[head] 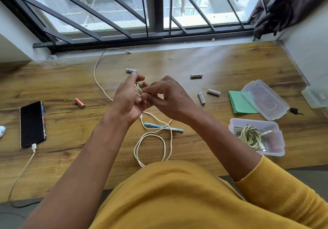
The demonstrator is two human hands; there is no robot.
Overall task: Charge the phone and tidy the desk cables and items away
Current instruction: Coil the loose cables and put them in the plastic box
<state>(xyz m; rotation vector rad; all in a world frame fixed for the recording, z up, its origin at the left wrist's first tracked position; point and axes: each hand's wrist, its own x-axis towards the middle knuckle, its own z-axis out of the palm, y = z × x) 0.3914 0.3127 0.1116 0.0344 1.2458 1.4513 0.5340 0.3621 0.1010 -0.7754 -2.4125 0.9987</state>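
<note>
Both hands meet above the desk (221,60), left hand (127,99) closed round coils of the white cable (152,140), right hand (170,95) pinching a strand; light and limp, it likely handles best gripped across the gathered loops.

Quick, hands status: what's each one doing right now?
Left hand: closed on the coiled white cable.
Right hand: fingertips pinching the same cable.
</note>
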